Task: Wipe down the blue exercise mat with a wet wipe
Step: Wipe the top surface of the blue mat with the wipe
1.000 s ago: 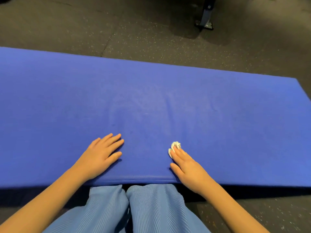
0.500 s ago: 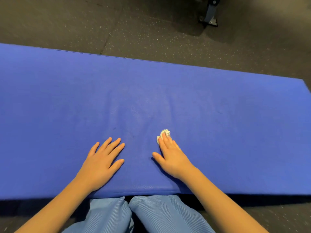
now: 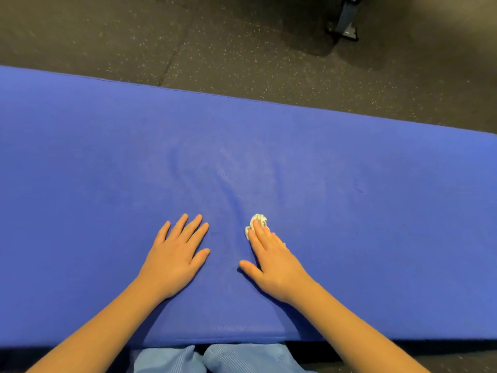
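Observation:
The blue exercise mat [image 3: 349, 184] lies across the dark floor and fills most of the view. My right hand [image 3: 274, 262] rests flat on its near middle, fingers pressing a crumpled white wet wipe [image 3: 256, 222] onto the surface; only the wipe's far end shows past my fingertips. My left hand [image 3: 177, 254] lies palm down on the mat just to the left, fingers spread, holding nothing. Soft creases run through the mat cover just beyond both hands.
Speckled dark rubber flooring [image 3: 215, 44] surrounds the mat. A grey metal equipment foot [image 3: 345, 25] stands on the floor at the far right. My knees in light blue trousers [image 3: 215, 359] touch the mat's near edge.
My right hand has slid the wipe forward and to the left, away from the mat's near edge. The left hand has stayed flat in about the same spot.

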The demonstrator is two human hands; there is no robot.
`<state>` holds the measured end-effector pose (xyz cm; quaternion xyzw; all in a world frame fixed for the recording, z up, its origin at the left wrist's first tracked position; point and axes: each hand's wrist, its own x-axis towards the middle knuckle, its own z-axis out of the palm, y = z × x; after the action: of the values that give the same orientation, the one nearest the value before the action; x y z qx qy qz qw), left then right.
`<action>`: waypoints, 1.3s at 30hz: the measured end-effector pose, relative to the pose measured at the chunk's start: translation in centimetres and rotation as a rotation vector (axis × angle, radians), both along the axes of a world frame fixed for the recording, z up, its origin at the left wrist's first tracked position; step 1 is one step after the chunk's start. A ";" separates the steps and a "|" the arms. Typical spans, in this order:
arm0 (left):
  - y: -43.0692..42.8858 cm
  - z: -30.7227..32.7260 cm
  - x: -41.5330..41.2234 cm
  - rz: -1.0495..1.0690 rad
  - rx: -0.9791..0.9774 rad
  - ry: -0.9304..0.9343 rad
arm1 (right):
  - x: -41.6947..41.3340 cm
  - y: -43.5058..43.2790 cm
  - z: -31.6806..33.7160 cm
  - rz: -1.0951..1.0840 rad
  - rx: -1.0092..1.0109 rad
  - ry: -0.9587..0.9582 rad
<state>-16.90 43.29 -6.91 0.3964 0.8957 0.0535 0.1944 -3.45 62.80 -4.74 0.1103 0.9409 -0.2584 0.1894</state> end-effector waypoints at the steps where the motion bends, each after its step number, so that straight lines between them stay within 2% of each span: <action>1: 0.0 0.1 0.0 -0.002 0.002 0.002 | 0.4 0.2 0.0 0.033 0.005 0.022; 3: 0.0 -0.1 0.0 -0.009 0.008 -0.006 | -0.5 1.7 -0.7 0.041 0.064 0.064; 5: -0.1 -0.3 0.0 -0.014 0.029 -0.003 | -2.6 3.4 -1.5 -0.047 0.107 0.062; 8: -0.3 -0.5 0.0 -0.031 0.022 0.044 | -4.8 3.6 -2.6 -0.155 0.068 0.034; 11: -0.4 -0.6 0.1 -0.045 -0.013 0.077 | -4.1 1.7 -2.4 -0.017 0.050 0.079; 15: -0.4 -0.6 0.1 -0.049 0.033 0.107 | -3.9 2.5 -1.4 0.091 0.099 0.149; 18: -0.3 -0.8 -0.4 -0.067 0.069 0.117 | -5.4 3.3 -1.4 0.051 0.127 0.270; 22: 0.6 -1.0 -1.3 -0.039 0.139 0.069 | -6.8 3.2 -1.7 -0.036 0.087 0.309; 25: 1.0 -1.3 -1.6 -0.030 0.190 0.046 | -7.0 2.8 -2.3 -0.058 0.133 0.315; 27: 1.2 -1.5 -2.1 -0.029 0.200 0.019 | -6.8 2.7 -2.6 -0.079 0.193 0.416; 31: 2.1 -2.2 -4.7 -0.003 0.187 -0.034 | -7.9 4.0 -3.3 -0.096 0.184 0.585; 39: 3.3 -2.7 -7.9 0.001 0.223 0.018 | -13.2 6.0 -5.3 -0.179 0.241 0.588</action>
<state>-24.76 46.60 -9.61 0.4157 0.8860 0.1494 0.1410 -16.64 68.81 -10.01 0.1350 0.9656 -0.1814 -0.1282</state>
